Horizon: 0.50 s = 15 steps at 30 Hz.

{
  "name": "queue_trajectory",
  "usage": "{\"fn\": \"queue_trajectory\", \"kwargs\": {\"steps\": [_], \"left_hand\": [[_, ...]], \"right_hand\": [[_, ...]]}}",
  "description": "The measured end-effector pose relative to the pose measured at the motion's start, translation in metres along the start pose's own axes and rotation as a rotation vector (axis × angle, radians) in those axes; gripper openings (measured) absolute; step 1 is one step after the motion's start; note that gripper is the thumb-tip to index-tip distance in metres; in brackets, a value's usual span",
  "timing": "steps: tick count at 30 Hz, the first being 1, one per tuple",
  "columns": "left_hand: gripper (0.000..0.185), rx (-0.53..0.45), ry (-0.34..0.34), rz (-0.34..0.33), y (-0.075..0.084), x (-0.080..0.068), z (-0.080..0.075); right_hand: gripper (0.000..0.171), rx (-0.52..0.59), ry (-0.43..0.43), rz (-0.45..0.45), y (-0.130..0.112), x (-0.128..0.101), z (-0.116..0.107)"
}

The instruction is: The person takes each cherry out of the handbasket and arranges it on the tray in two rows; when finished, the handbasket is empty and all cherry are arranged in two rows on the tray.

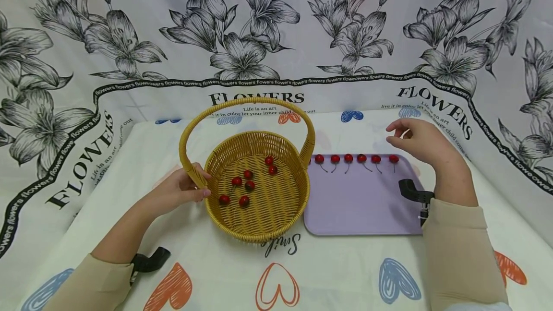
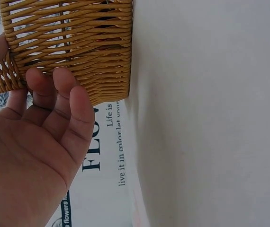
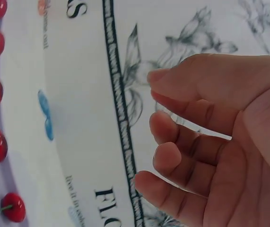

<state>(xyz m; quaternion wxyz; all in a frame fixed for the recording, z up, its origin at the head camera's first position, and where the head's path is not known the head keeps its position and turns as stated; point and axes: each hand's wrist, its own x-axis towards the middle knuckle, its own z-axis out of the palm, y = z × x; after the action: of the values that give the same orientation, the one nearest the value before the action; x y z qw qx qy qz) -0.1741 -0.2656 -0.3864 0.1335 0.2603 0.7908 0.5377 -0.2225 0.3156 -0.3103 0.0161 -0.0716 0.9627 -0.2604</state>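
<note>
A yellow wicker basket [image 1: 268, 220] with a tall arched handle [image 1: 245, 102] stands at the middle of the table, several red cherries [image 1: 244, 201] lying inside. My left hand [image 1: 174, 188] grips it at the left foot of the handle; in the left wrist view, fingertips [image 2: 81, 101] lie along the woven wall [image 2: 92, 61]. Beyond the right part of a lilac tray [image 1: 358, 205], my right hand [image 1: 423, 143] is raised with loosely bent fingers and nothing in them. Several stemmed cherries [image 1: 361, 158] form a row along the tray's far edge, also seen left in the right wrist view.
The basket's right side overlaps the tray's left end in the head view. Under both lies a white cloth [image 1: 224, 272] printed with hearts. A flower-patterned curtain [image 1: 302, 61] rises behind the table and at its sides.
</note>
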Motion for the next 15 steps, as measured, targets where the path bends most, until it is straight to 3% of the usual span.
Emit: {"fn": "queue_trajectory", "kwargs": {"steps": [9,15], "left_hand": [[0.03,-0.003,0.002,0.001,0.0,0.0,0.0],[0.029,0.014,0.009,0.0,0.0,0.0,0.0]], "right_hand": [[0.029,0.005,0.057,-0.087,-0.046,-0.015,0.0],[0.026,0.006,0.069,-0.191,-0.071,-0.024,0.004]]}}
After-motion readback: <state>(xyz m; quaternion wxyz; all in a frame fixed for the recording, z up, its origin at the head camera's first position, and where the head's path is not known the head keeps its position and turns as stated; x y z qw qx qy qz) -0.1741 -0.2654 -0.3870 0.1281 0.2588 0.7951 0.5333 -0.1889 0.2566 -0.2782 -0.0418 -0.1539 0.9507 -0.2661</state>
